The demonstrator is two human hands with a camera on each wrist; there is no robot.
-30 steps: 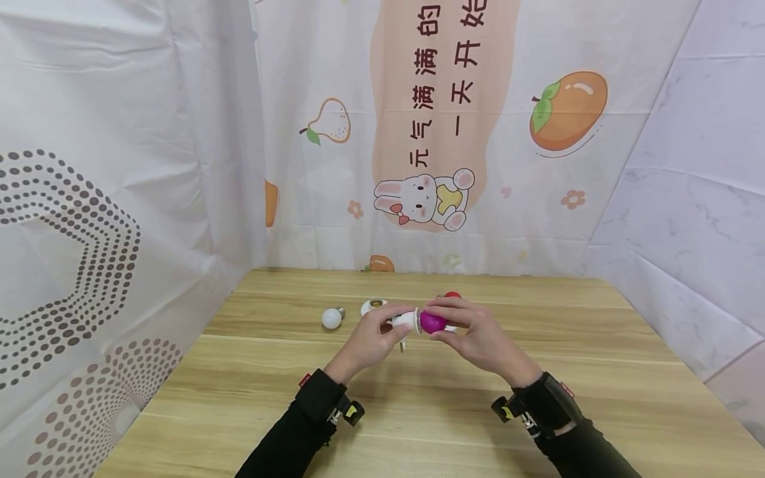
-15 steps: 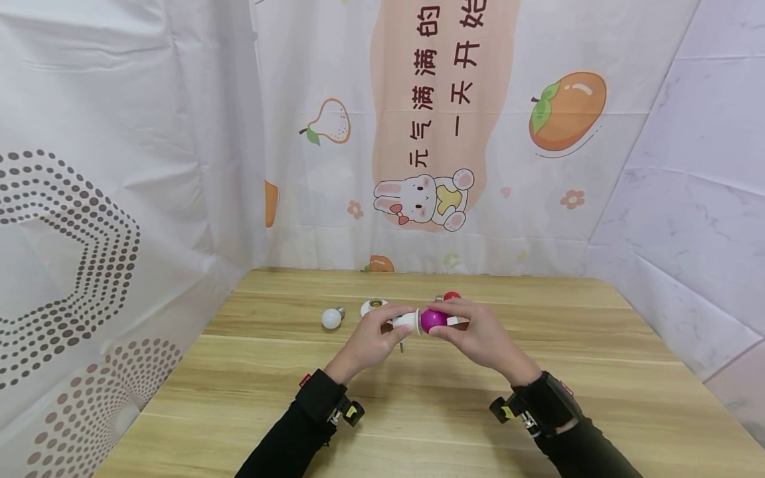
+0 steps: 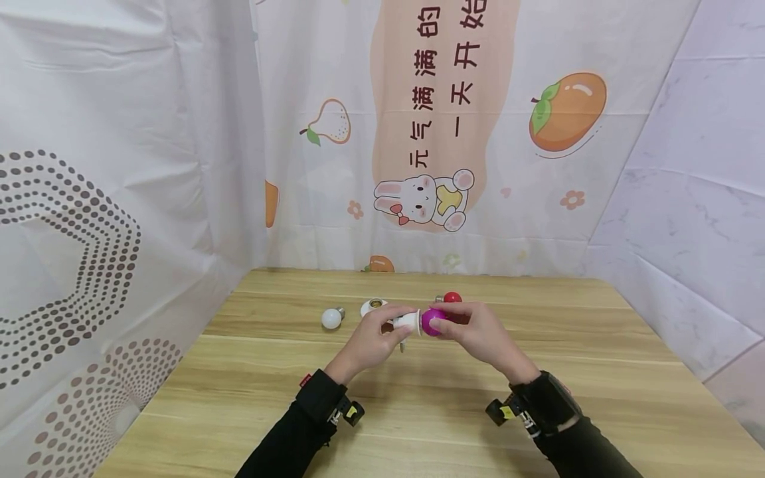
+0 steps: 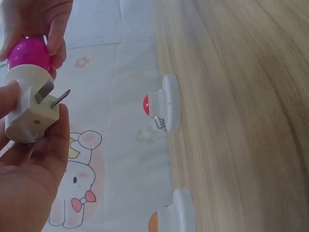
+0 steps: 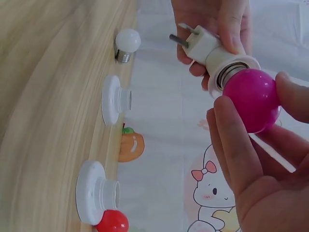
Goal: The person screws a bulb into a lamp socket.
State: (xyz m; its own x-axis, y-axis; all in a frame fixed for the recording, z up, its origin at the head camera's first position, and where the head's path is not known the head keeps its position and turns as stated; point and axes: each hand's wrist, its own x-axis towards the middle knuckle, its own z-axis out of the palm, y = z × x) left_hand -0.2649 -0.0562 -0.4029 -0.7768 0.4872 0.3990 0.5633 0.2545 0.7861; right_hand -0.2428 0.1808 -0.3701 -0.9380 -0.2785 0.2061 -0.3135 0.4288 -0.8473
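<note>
My left hand (image 3: 372, 340) grips a white plug-in bulb socket (image 3: 408, 322), held above the table. Two metal prongs stick out of its side in the left wrist view. At the socket's mouth sits a magenta light bulb (image 5: 253, 100), its metal screw base partly inside and partly showing. Fingers and thumb of my right hand (image 3: 485, 337) hold the bulb's round end from the right. Seen from the right wrist, the thumb touches one side of the bulb and fingertips the other.
On the wooden table (image 3: 335, 405) lie a white bulb (image 3: 331, 318) and a red bulb (image 3: 452, 297). Two round white lamp holders (image 5: 111, 100) stand there too, one beside the red bulb. A printed curtain (image 3: 323, 219) hangs behind the table.
My right fingers and thumb have shifted round the magenta bulb as the hand turned. More of the red bulb shows behind. My left hand and the socket have stayed almost still.
</note>
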